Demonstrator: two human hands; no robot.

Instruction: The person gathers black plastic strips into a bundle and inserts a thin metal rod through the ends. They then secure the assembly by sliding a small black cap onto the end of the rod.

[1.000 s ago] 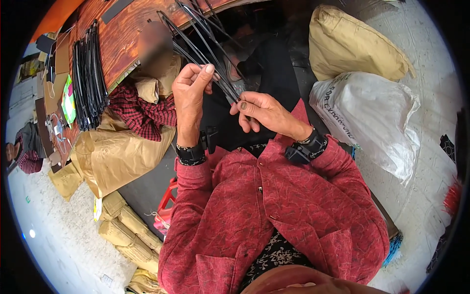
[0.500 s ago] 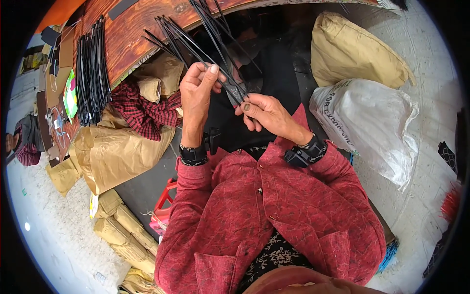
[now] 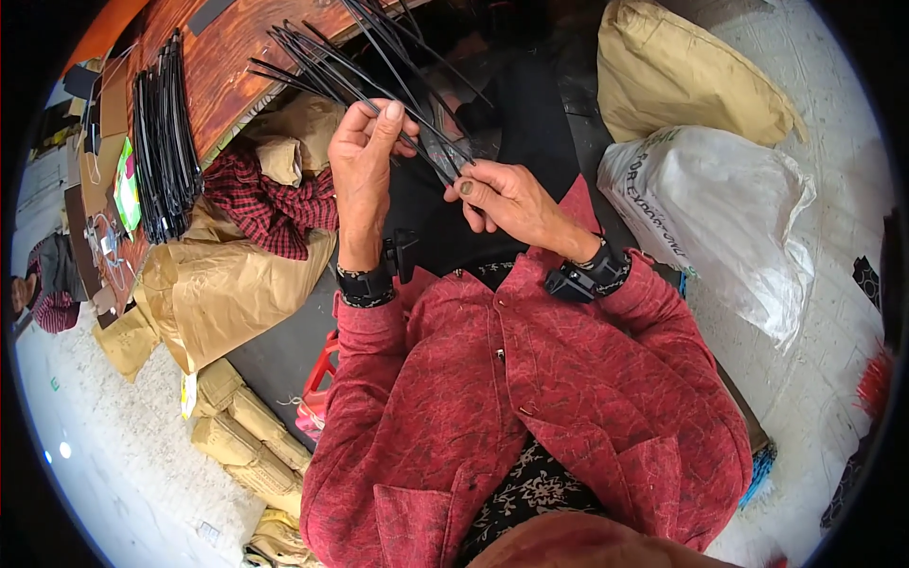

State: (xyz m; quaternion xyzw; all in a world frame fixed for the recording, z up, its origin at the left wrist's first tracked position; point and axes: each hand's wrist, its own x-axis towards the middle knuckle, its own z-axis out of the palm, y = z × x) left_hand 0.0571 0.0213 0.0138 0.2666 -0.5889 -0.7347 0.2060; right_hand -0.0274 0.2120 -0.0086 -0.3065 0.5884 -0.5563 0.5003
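A small bunch of long, thin black strips (image 3: 428, 156) stretches between my hands above my dark-clad lap. My left hand (image 3: 363, 156) pinches the strips between thumb and fingers. Closed on their near ends is my right hand (image 3: 511, 201), its thumb on top. The far ends fan out over the table edge, and more loose black strips (image 3: 383, 38) lie across that edge just beyond. A thick bundle of similar strips (image 3: 166, 142) rests on the wooden table (image 3: 232, 66) at the far left.
Left of my lap are a red-and-black checked cloth (image 3: 260, 204) and crumpled brown paper (image 3: 237, 298). A tan sack (image 3: 691, 76) and a white woven sack (image 3: 715, 218) stand on the right. Tan packages (image 3: 241, 426) lie lower left. Another person's checked sleeve (image 3: 59, 305) shows at the left rim.
The whole view has shifted slightly, so table, sacks and hands sit higher in the picture. Both hands keep their hold on the strips, with little movement between them.
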